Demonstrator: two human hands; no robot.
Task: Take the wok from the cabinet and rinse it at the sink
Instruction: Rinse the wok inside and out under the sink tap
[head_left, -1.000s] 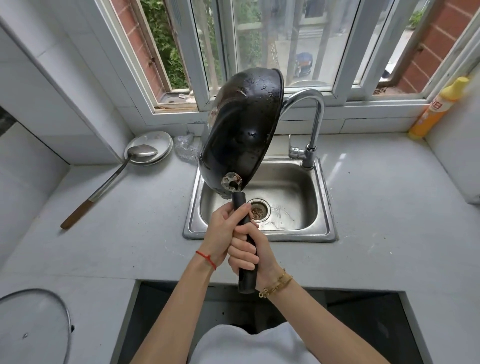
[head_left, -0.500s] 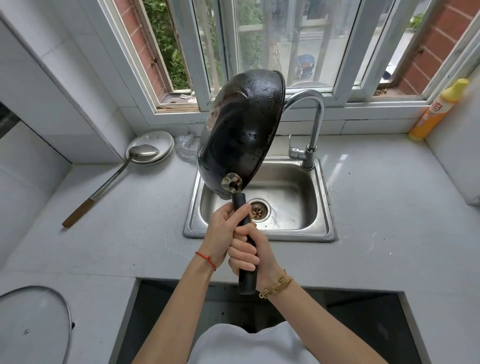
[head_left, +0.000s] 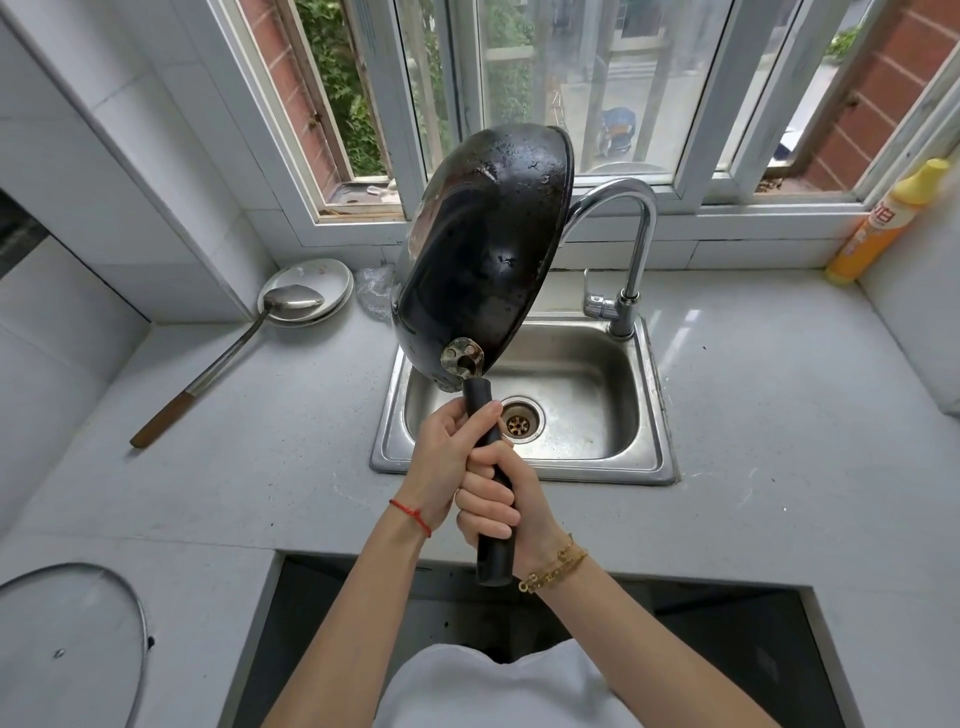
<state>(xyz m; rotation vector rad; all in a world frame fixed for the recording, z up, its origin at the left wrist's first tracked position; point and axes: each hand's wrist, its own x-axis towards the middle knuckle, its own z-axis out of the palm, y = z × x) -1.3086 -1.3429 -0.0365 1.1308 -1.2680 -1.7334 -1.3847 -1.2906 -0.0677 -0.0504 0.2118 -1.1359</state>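
Both hands clamped the wok's black handle (head_left: 491, 499): left hand (head_left: 447, 457) higher, right hand (head_left: 501, 501) just below, fingers wrapped. Wok (head_left: 483, 249) was held up over the sink (head_left: 613, 467), tipped on edge, dark wet underside toward camera; its inside faced away, unseen. It hid the faucet's (head_left: 631, 260) spout end, so water flow could not be told. Ladle (head_left: 249, 343) rested in a dish (head_left: 332, 275). Glass lid (head_left: 67, 639) was cut off at lower left.
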